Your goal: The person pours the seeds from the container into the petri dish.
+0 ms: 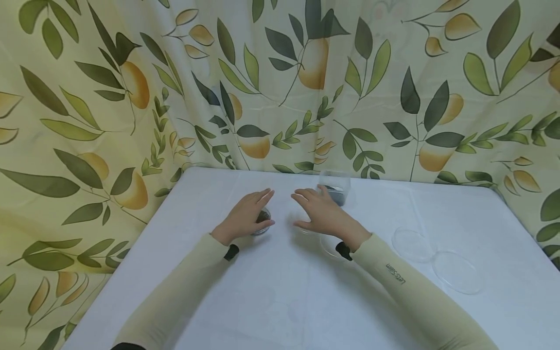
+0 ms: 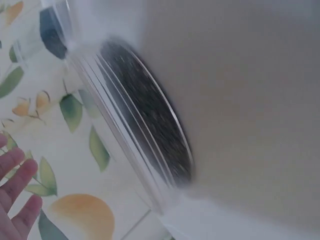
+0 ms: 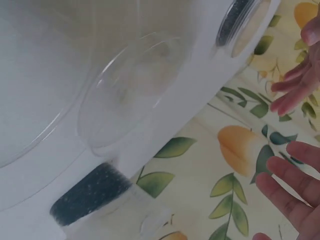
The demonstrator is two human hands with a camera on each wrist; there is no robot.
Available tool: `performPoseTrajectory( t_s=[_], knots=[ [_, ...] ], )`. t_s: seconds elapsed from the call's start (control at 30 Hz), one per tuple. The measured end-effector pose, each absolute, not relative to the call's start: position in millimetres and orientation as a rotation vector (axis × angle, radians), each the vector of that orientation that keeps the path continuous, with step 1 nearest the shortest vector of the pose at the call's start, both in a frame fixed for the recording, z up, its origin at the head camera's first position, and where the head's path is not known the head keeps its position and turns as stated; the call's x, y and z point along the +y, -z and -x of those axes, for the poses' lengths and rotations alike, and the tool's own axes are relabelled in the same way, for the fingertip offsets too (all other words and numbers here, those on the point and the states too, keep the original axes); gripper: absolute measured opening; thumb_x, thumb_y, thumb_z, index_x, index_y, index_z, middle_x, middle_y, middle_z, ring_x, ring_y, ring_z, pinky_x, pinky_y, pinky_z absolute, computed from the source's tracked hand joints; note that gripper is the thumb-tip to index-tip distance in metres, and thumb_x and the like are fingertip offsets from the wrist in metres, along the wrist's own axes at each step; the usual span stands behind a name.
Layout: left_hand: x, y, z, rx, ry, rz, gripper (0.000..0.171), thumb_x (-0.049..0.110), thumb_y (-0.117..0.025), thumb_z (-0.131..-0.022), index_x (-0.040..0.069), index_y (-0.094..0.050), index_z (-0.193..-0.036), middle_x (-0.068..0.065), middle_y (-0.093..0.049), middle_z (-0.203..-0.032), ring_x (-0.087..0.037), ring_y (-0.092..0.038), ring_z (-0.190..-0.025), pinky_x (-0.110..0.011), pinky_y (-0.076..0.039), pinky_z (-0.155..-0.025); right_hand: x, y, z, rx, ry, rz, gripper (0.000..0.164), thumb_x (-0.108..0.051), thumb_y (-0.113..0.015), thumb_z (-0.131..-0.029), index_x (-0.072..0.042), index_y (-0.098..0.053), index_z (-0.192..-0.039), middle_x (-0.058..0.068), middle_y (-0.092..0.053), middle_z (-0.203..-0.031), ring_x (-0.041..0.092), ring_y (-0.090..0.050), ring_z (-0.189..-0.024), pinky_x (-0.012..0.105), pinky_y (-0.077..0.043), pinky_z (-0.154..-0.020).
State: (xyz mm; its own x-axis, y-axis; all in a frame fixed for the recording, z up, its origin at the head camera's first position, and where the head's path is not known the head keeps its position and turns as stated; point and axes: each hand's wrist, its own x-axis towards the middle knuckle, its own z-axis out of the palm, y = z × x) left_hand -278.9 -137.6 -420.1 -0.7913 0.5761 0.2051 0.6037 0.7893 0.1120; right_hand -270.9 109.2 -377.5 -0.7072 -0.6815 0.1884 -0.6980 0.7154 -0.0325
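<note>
My left hand (image 1: 241, 218) is held over the table with fingers extended and thumb apart. Just beneath it, partly hidden, is a shallow clear round dish (image 1: 263, 214) of dark grainy material; the left wrist view shows this dark material (image 2: 150, 110) close up. Opposite, my right hand (image 1: 327, 215) hovers with spread fingers, palm turned toward the left hand. Below the right hand lies a clear round dish (image 3: 132, 95), partly covered by the hand and wrist in the head view. Nothing is held in either hand.
Behind the right hand stands a clear square box (image 1: 342, 181) with dark contents. Two thin transparent discs (image 1: 413, 245) lie on the right side of the white tabletop (image 1: 262, 301). A leaf-and-fruit patterned curtain (image 1: 280, 116) hangs along the table's back edge.
</note>
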Motion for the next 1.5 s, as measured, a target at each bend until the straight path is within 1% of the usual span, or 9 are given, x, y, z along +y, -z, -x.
performPoseTrajectory(
  t_s=[0.17,0.33,0.6,0.87,1.13,1.3,1.5],
  knots=[
    [-126,418,272,-2.809,0.264,0.918,0.075,0.047,-0.056,-0.090,0.009,-0.027,-0.148,-0.012,-0.033,-0.151,-0.029,-0.039,-0.135,-0.043,-0.031,-0.113,126,378,265,-2.718,-0.146,-1.100,0.068,-0.044,-0.069,-0.082,-0.004,-0.049,-0.133,0.013,-0.052,-0.135,0.030,-0.049,-0.124,0.062,-0.027,-0.106],
    [-115,418,267,-2.793,0.269,0.941,0.074,0.046,-0.056,-0.091,0.008,-0.029,-0.147,-0.012,-0.036,-0.150,-0.029,-0.040,-0.134,-0.043,-0.032,-0.112,142,380,261,-2.666,-0.150,-1.085,0.067,-0.044,-0.069,-0.081,-0.003,-0.050,-0.131,0.013,-0.055,-0.131,0.028,-0.051,-0.122,0.061,-0.029,-0.104],
    [-100,419,263,-2.737,0.279,0.975,0.072,0.044,-0.058,-0.090,0.006,-0.033,-0.145,-0.012,-0.040,-0.147,-0.028,-0.043,-0.132,-0.041,-0.034,-0.111,163,379,251,-2.678,-0.161,-1.019,0.070,-0.045,-0.070,-0.079,-0.002,-0.050,-0.131,0.013,-0.054,-0.132,0.029,-0.050,-0.123,0.061,-0.027,-0.105],
    [-89,417,259,-2.712,0.287,1.009,0.072,0.044,-0.059,-0.089,0.006,-0.034,-0.145,-0.012,-0.041,-0.146,-0.027,-0.044,-0.131,-0.041,-0.034,-0.110,179,380,242,-2.697,-0.174,-0.995,0.072,-0.043,-0.070,-0.080,0.000,-0.047,-0.133,0.016,-0.054,-0.131,0.031,-0.050,-0.122,0.061,-0.028,-0.104],
    [-78,416,262,-2.766,0.285,1.005,0.074,0.046,-0.057,-0.090,0.008,-0.030,-0.147,-0.010,-0.038,-0.148,-0.026,-0.041,-0.133,-0.040,-0.033,-0.112,193,387,233,-2.751,-0.249,-1.024,0.070,-0.041,-0.069,-0.081,0.000,-0.046,-0.133,0.015,-0.054,-0.130,0.031,-0.050,-0.121,0.060,-0.025,-0.105],
    [-72,416,269,-2.789,0.277,0.997,0.076,0.047,-0.057,-0.090,0.009,-0.027,-0.148,-0.009,-0.036,-0.150,-0.025,-0.039,-0.135,-0.039,-0.031,-0.113,201,394,227,-2.754,-0.242,-1.027,0.070,-0.040,-0.071,-0.079,0.002,-0.048,-0.131,0.016,-0.056,-0.127,0.031,-0.052,-0.118,0.060,-0.027,-0.103],
    [-65,415,280,-2.771,0.250,0.979,0.078,0.047,-0.059,-0.089,0.007,-0.027,-0.148,-0.010,-0.037,-0.149,-0.024,-0.039,-0.135,-0.039,-0.033,-0.112,209,402,223,-2.718,-0.235,-1.038,0.070,-0.040,-0.074,-0.076,0.002,-0.051,-0.128,0.015,-0.058,-0.123,0.030,-0.054,-0.115,0.060,-0.029,-0.101]
  ],
)
